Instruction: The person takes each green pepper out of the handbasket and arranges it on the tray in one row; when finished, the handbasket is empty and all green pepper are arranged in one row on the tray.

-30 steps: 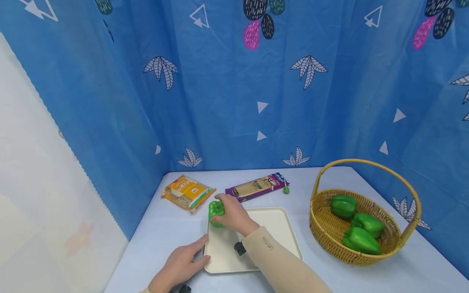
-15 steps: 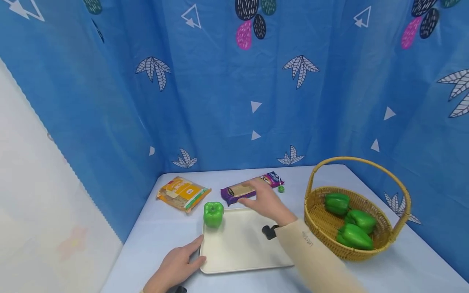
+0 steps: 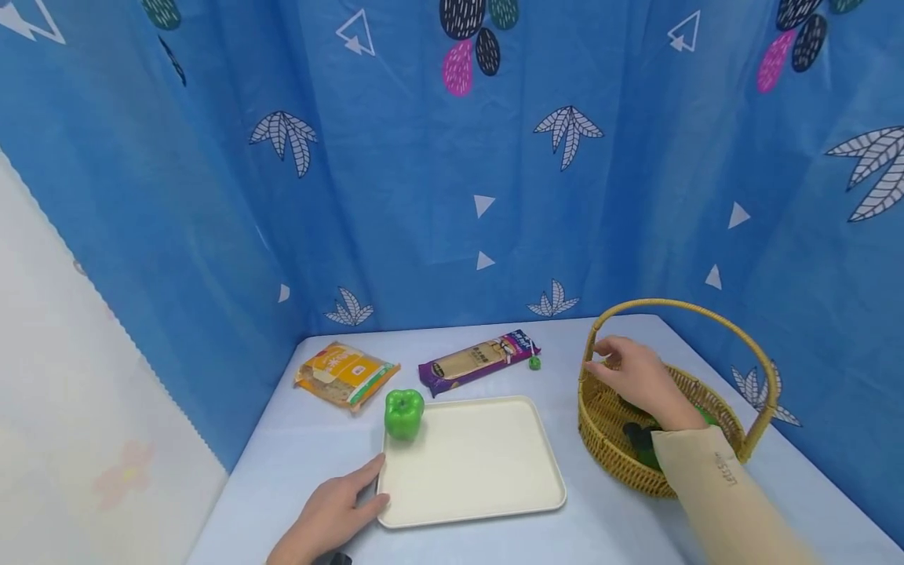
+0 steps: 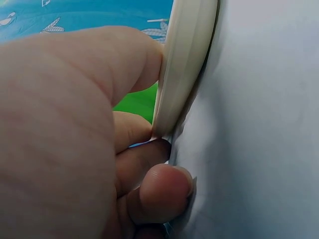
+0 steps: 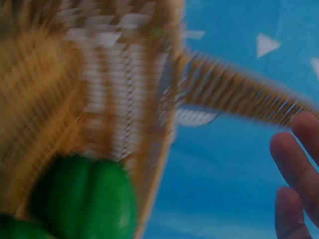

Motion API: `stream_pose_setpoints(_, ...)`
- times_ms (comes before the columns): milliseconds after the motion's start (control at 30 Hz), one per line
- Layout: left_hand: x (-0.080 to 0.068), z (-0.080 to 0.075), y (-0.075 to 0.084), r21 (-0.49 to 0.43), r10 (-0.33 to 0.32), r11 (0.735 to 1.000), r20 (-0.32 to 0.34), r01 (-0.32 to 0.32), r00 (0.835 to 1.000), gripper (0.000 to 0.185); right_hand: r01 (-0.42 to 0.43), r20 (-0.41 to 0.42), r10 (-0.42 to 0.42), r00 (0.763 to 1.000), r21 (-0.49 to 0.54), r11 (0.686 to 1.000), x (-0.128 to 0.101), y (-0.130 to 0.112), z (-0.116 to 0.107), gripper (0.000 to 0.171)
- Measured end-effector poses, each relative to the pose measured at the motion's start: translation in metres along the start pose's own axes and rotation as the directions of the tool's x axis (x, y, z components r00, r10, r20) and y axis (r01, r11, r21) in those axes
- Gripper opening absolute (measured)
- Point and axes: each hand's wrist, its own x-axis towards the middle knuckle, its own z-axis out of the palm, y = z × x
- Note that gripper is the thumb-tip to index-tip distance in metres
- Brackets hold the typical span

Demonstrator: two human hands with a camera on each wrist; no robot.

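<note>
A green bell pepper (image 3: pixel 404 414) stands upright in the far left corner of the cream tray (image 3: pixel 476 467). My left hand (image 3: pixel 328 508) rests against the tray's left edge, thumb near the front corner and a finger farther back; in the left wrist view its thumb (image 4: pixel 132 55) touches the rim. Over the wicker basket (image 3: pixel 599 443), near the left end of its handle, my right hand (image 3: pixel 639 382) hovers with loosely bent fingers and nothing in them. Green bell peppers (image 5: pixel 87 199) lie inside the basket, mostly hidden by my right hand and sleeve in the head view.
Behind the tray lie an orange food packet (image 3: pixel 346 375) at left and a purple packet (image 3: pixel 476 362). A small green item (image 3: pixel 534 362) sits by the purple packet's right end. The basket's tall handle (image 3: pixel 706 312) arches over it. A blue curtain (image 3: pixel 424 173) encloses the table.
My right hand has let go of the bell pepper on the tray and moved right, over the basket. My left hand stays at the tray's edge. The head view has turned slightly right.
</note>
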Motion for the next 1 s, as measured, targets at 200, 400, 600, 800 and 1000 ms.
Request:
stream_pose_setpoints(200, 0.001, 0.002, 0.000, -0.010, -0.002, 1.000, 0.016, 0.002, 1.000, 0.076, -0.074, -0.043, 0.074, 0.996, -0.001, 0.997, -0.007, 0.045, 0.006, 0.051)
stream_pose_setpoints(400, 0.001, 0.002, 0.001, -0.020, -0.005, 1.000, 0.013, 0.005, 1.000, 0.075, -0.149, -0.174, 0.146, 0.974, -0.005, 0.989, -0.020, 0.072, 0.015, 0.036)
stream_pose_setpoints(600, 0.000, -0.001, 0.000, 0.008, -0.015, 1.000, -0.008, 0.015, 1.000, 0.076, -0.157, -0.182, 0.145, 0.972, -0.051, 0.986, -0.020, 0.076, 0.018, 0.036)
stream_pose_setpoints(800, 0.001, 0.000, 0.000, 0.053, -0.001, 0.999, -0.035, 0.003, 0.999, 0.075, -0.189, -0.131, 0.180, 0.975, -0.064, 0.980, -0.019, 0.079, 0.022, 0.035)
stream_pose_setpoints(1000, 0.002, -0.001, 0.000, 0.046, -0.010, 0.999, -0.032, 0.011, 0.999, 0.076, -0.182, -0.044, 0.180, 0.983, -0.060, 0.981, -0.019, 0.081, 0.026, 0.036)
